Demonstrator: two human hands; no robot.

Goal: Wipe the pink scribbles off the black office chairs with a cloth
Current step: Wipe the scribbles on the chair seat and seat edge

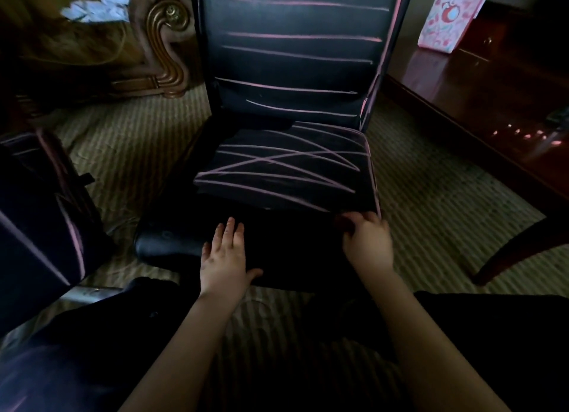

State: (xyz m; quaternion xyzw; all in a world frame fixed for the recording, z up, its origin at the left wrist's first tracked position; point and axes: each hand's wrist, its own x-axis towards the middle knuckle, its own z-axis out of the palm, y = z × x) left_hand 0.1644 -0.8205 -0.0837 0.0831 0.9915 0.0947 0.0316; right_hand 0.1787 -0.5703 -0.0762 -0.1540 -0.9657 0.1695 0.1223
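The black office chair (286, 165) stood directly ahead of me, its seat crossed with pink scribbles (277, 162) and its backrest striped with more of them. My left hand (226, 257) lay flat, fingers straight, on the dark unmarked front of the seat, holding nothing. My right hand (368, 242) sat at the seat's front right corner with its fingers curled against the edge; whether they pinched anything or only gripped the edge I could not tell in the dim light. A second marked chair (46, 227) stood to the left on the striped carpet (431, 211), a dark wooden table (492, 88) to the right, and a carved sofa (160, 27) behind.
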